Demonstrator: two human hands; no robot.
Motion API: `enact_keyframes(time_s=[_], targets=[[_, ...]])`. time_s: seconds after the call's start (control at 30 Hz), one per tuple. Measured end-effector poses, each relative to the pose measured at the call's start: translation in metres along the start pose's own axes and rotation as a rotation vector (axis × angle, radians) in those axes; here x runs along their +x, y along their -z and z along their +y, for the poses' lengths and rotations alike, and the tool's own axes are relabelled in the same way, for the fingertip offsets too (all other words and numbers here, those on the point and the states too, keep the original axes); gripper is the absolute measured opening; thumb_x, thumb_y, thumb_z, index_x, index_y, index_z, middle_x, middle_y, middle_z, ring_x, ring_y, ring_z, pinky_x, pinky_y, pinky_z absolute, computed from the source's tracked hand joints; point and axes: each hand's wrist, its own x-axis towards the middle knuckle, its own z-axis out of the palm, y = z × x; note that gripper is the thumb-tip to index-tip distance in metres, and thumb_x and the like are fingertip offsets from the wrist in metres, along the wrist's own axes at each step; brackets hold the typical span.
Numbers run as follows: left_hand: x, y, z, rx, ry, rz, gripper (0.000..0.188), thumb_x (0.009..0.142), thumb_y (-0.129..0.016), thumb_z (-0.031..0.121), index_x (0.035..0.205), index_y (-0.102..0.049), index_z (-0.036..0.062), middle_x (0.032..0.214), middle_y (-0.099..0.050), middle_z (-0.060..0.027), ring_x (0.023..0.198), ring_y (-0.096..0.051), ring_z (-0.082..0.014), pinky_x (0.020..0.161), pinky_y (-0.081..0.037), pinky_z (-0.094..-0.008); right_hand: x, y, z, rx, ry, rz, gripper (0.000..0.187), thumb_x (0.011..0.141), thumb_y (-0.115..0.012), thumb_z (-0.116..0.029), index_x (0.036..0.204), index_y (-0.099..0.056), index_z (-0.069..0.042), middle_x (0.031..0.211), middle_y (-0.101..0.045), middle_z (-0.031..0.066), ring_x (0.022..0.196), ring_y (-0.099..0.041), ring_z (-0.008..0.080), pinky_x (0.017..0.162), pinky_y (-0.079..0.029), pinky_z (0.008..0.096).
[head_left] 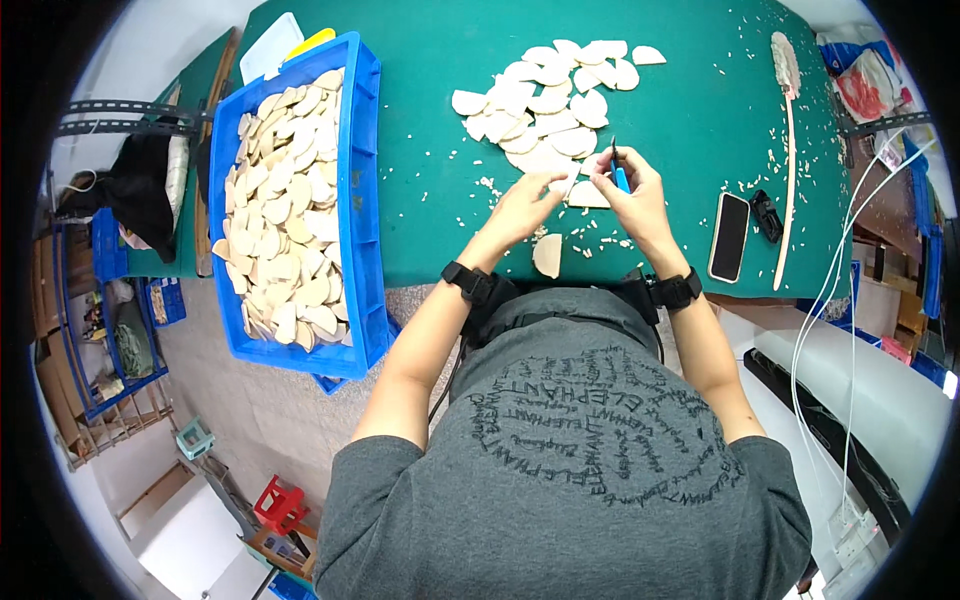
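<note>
My right hand is closed around a small blue-handled tool with a dark tip pointing away from me; its exact kind is hard to make out. Beside it, my left hand pinches the edge of a thin cream piece, partly hidden by the fingers. Under my right fingertips lies a flat cream half-round piece. Just beyond both hands spreads a loose heap of similar cream pieces. Another half-round piece rests alone near the table's front edge.
A blue crate full of cream pieces stands at the left. Small offcuts litter the green table. A phone, a small black object and a long pale stick with a shaggy head lie at the right; white cables hang beyond.
</note>
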Motion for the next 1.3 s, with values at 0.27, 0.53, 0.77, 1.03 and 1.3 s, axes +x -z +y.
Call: enact_keyframes(time_s=[0.27,0.53,0.77,1.03,1.3], targets=[[-0.026,-0.008,-0.022,0.609,-0.187,-0.459,0.055,0.063,-0.077,0.007,0.113,-0.057,0.0163,0.122,-0.048,-0.0106,0.115,-0.047,-0.0299,0.088,-0.050,-0.0392,-0.022,0.032,0.006,-0.069,-0.061,0.110,0.021,0.080,-0.066,-0.002,0.099,-0.058,-0.002,0.086,-0.060,0.0011,0.081,-0.057,0.0070,0.074,-0.047,0.0220],[-0.030,0.020,-0.018,-0.229,0.134,-0.149,0.031,0.079,-0.072,0.011,0.101,-0.050,0.0076,0.092,-0.064,-0.0071,0.085,-0.064,-0.0232,0.074,-0.054,-0.0334,-0.044,0.012,-0.010,-0.026,-0.258,-0.028,0.019,0.082,-0.069,-0.013,0.095,-0.064,0.001,0.082,-0.064,0.0015,0.072,-0.056,0.0056,0.064,-0.046,0.0216],[-0.066,0.055,0.091,-0.921,0.153,0.101,0.041,0.086,-0.068,0.013,0.120,-0.051,-0.0030,0.106,-0.064,-0.0159,0.087,-0.068,-0.0224,0.067,-0.058,-0.0257,-0.049,-0.006,-0.049,-0.100,-0.142,-0.172,0.022,0.082,-0.069,-0.015,0.097,-0.066,0.001,0.078,-0.064,0.0031,0.068,-0.056,0.0069,0.063,-0.046,0.0234],[-0.080,0.055,0.111,-0.858,0.070,0.240,0.038,0.087,-0.068,0.013,0.117,-0.052,-0.0041,0.105,-0.065,-0.0153,0.086,-0.068,-0.0207,0.065,-0.058,-0.0260,-0.043,-0.017,-0.068,-0.065,-0.041,-0.173,0.026,0.081,-0.070,-0.015,0.102,-0.066,0.000,0.091,-0.068,0.0076,0.079,-0.061,0.0096,0.071,-0.048,0.0251],[-0.081,0.054,0.113,-0.839,0.047,0.277,0.037,0.087,-0.068,0.012,0.116,-0.052,-0.0054,0.103,-0.065,-0.0158,0.085,-0.068,-0.0201,0.065,-0.057,-0.0258,-0.046,-0.019,-0.072,0.008,-0.138,-0.150,0.028,0.081,-0.070,-0.014,0.103,-0.065,0.002,0.089,-0.068,0.0068,0.080,-0.060,0.0088,0.072,-0.049,0.0247]])
